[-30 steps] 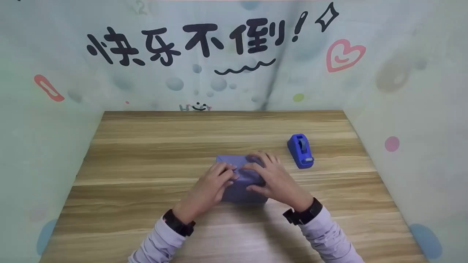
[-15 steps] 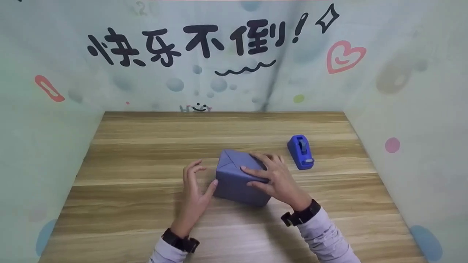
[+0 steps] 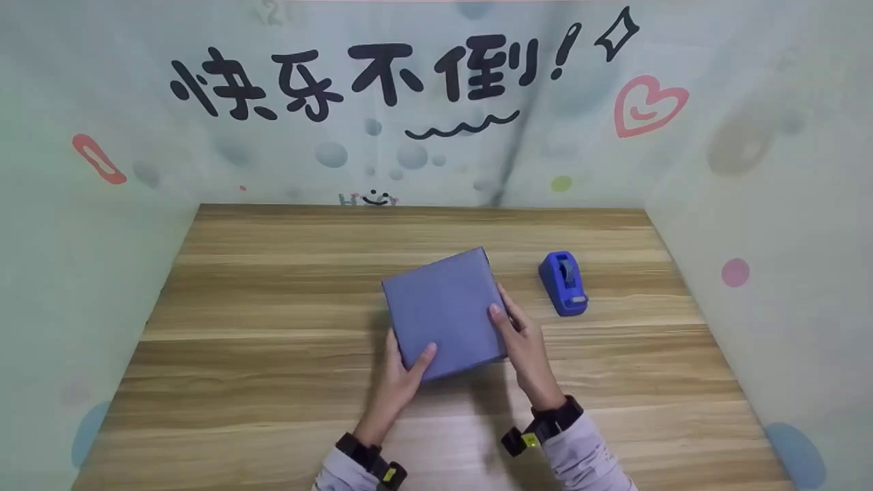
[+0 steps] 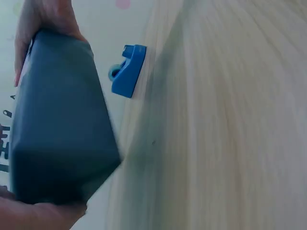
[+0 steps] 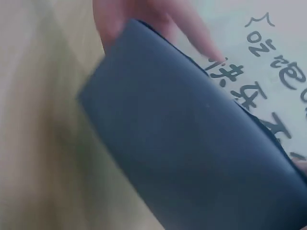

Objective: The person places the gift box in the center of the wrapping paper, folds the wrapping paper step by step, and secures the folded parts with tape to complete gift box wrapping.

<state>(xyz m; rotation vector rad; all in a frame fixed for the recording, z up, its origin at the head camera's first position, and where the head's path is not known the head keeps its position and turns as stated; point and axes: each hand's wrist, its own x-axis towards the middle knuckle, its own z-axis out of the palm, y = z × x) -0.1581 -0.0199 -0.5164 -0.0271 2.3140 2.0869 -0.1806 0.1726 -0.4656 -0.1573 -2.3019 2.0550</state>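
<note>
A box wrapped in blue-purple paper [image 3: 447, 314] is held up off the wooden table, its flat square face turned toward the head camera. At its lower left corner my left hand [image 3: 395, 382] grips it, thumb across the front face and the other fingers mostly hidden behind. My right hand [image 3: 528, 351] holds the right side, with the thumb on the front edge. In the left wrist view the wrapped box [image 4: 62, 115] shows a long side, with a hand at each end. The right wrist view has the wrapped box [image 5: 182, 129] close and slightly blurred.
A blue tape dispenser [image 3: 564, 283] stands on the wooden table [image 3: 273, 293], to the right of the box. Behind the table hangs a pale printed cloth [image 3: 273, 150] with black lettering, and similar cloth lines both sides.
The box has been lifted from the table and turned, so a plain face shows instead of the folded flap. My left hand moved onto its lower left corner; my right hand shifted to its side.
</note>
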